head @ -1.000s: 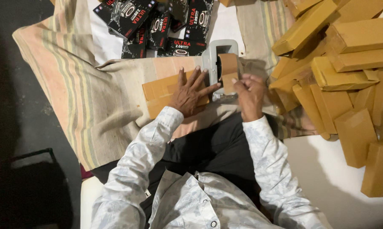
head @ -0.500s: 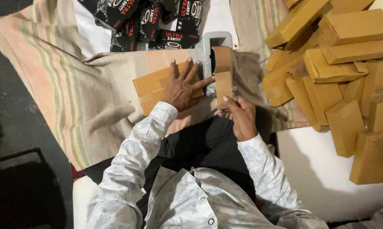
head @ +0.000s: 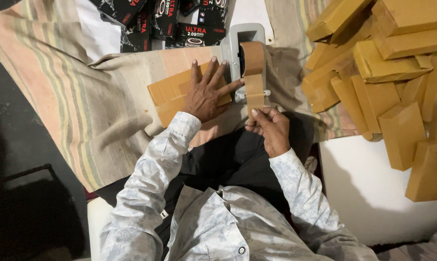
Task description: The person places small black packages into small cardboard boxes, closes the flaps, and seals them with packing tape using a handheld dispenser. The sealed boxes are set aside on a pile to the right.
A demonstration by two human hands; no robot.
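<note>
My left hand [head: 206, 94] lies flat with fingers spread on a flat brown-wrapped package [head: 167, 94] resting on a striped cloth. My right hand [head: 269, 126] pinches the end of a strip of brown tape [head: 254, 92] drawn toward me from a roll [head: 252, 57] mounted in a grey tape dispenser [head: 238, 41]. The dispenser stands just right of the package, and my left index fingertip reaches close to it. Both sleeves are pale with a leaf pattern.
A heap of several brown-wrapped boxes [head: 392, 72] fills the right side, partly on a white surface [head: 368, 193]. Black printed boxes [head: 175, 19] lie beyond the package. The striped cloth [head: 68, 96] spreads left; dark floor [head: 15, 159] lies beyond it.
My right hand has pulled the tape strip out of the dispenser toward me, from the roll down to near my lap. My left hand stays pressed on the package.
</note>
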